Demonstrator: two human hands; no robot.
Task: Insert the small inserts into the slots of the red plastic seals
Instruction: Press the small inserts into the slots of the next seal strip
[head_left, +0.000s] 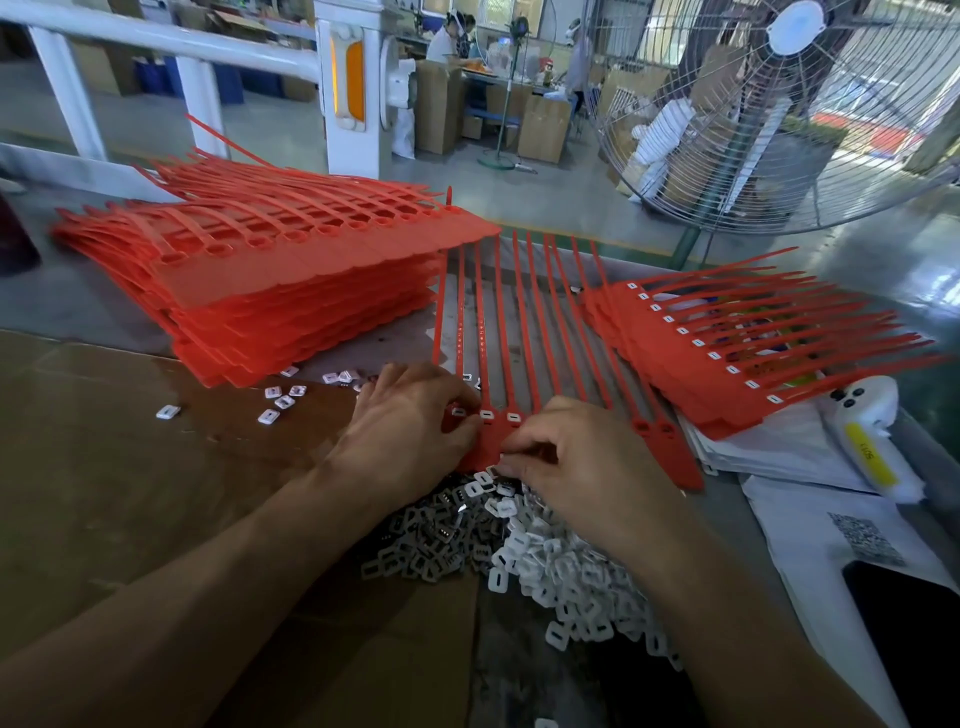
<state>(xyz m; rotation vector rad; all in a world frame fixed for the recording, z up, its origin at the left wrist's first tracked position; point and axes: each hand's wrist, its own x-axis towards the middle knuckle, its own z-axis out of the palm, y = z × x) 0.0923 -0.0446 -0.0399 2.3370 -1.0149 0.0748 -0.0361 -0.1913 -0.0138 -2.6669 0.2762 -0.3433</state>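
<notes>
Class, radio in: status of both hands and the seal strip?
Left hand holds seal strip. Right hand pinching near its edge. Three inserts seated. Nothing blocking.

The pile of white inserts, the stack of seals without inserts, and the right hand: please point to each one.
pile of white inserts (550, 561), head view, middle of the heap.
stack of seals without inserts (311, 291), head view, flat tag faces.
right hand (571, 457), head view, back of the hand.

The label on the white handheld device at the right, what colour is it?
Yellow label, head view.

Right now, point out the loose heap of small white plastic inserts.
In the head view, the heap of white inserts lies bottom centre, under the right hand, just below the red seal strip.
</notes>
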